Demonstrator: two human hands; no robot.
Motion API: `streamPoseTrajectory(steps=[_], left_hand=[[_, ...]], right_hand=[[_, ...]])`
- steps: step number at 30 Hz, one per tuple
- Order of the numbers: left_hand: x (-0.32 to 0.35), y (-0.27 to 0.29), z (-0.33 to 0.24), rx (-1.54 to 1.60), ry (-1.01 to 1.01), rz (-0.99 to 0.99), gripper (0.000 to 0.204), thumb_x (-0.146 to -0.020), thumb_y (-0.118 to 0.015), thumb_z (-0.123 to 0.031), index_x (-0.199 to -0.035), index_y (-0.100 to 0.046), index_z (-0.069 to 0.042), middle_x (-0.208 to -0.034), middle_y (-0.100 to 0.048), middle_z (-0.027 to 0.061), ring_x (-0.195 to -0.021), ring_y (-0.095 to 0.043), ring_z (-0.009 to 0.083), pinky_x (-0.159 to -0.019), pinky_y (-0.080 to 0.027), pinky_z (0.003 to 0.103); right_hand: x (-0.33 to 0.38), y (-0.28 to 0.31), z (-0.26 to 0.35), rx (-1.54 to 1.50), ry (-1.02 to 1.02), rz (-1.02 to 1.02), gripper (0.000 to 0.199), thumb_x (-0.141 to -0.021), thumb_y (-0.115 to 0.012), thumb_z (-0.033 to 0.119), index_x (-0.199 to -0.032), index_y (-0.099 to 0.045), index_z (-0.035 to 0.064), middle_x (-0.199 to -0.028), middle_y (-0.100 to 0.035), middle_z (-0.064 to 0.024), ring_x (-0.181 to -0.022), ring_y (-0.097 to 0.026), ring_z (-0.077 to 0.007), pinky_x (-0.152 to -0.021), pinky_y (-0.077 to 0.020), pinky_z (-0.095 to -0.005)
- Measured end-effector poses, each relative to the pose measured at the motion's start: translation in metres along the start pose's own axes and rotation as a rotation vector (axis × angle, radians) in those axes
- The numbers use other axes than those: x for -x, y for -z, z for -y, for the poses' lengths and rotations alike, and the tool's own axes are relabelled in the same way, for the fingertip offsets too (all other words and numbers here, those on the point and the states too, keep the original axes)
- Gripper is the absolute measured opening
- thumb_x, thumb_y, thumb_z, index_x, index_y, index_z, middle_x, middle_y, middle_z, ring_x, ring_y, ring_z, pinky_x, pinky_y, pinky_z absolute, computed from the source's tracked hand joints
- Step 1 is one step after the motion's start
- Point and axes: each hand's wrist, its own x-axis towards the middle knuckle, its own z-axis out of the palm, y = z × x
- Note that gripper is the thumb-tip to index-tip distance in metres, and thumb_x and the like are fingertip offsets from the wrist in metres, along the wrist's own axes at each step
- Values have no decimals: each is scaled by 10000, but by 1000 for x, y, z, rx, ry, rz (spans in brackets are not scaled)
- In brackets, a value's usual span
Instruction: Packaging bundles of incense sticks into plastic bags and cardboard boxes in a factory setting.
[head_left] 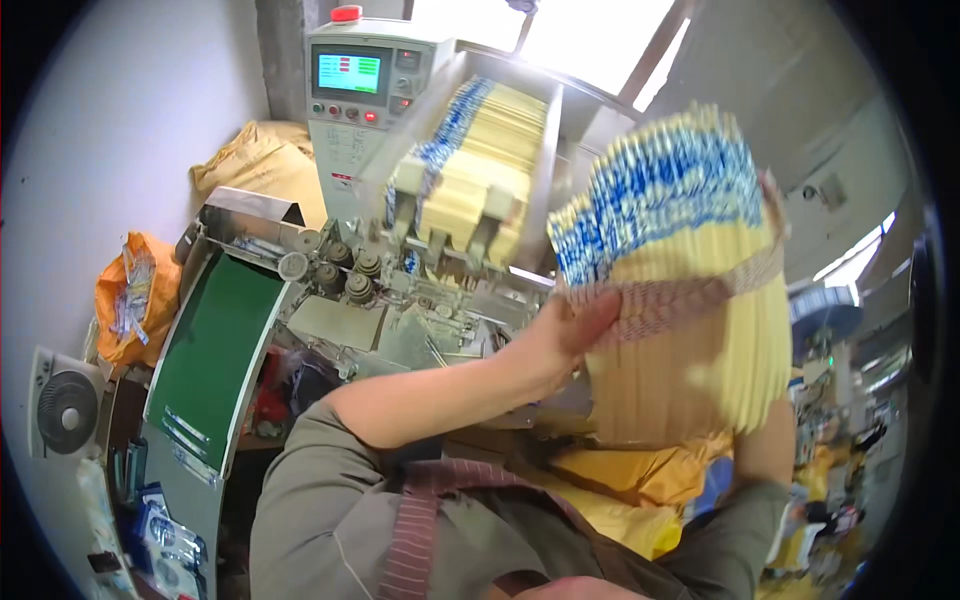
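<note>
A thick bundle of flat, pale yellow paper pieces with blue-printed ends is held up in front of me on the right, slightly blurred. Around its middle runs a patterned pinkish band. My left hand is closed on the bundle's left side, its thumb over the band. Behind the right side rises my right forearm; the bundle hides most of that hand, so its fingers cannot be made out. Just left of the bundle, a machine's metal hopper contains a row of similar yellow and blue pieces.
Rollers and metal plates fill the machine's middle. A green conveyor belt slopes toward me at left. Behind stands a control cabinet with a lit screen. Orange bags, a fan and yellow sacking lie around.
</note>
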Motion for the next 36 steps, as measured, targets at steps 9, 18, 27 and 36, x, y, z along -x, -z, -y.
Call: streamPoseTrajectory(steps=[9, 18, 27, 36], left_hand=[[-147, 147, -79, -35, -430, -436, 318, -950, -531, -274, -973, -631, 27, -939, -645, 82, -894, -601, 153, -779, -483, 300], [-180, 194, -34, 404, -289, -749, 387, -996, -477, -252, -1246, -471, 43, -1227, -565, 136, -1107, -568, 233, -962, -474, 383], [-185, 197, -37, 402, -215, -804, 425, -981, -504, -281, -1279, -459, 20, -1277, -540, 121, -1156, -542, 240, -1015, -432, 404], [-197, 187, -50, 611, -181, -970, 315, -918, -623, -267, -1120, -600, -26, -1097, -650, 84, -963, -627, 195, -873, -504, 344]], right_hand=[[-464, -156, 96, 215, -97, 375, 408, -978, -459, 277, -1294, -507, 24, -1258, -580, -136, -1106, -577, -245, -969, -478, -366], [-481, -271, 56, 424, -115, 726, 418, -974, -464, 287, -1294, -503, 21, -1262, -576, -146, -1121, -572, -259, -977, -475, -377], [-518, -217, 35, 480, -97, 889, 429, -970, -469, 297, -1294, -499, 18, -1266, -572, -155, -1137, -567, -272, -986, -472, -389], [-563, -228, 35, 281, -623, 308, 317, -954, -527, 251, -1135, -605, 3, -1089, -667, -143, -934, -664, -210, -826, -552, -346]])
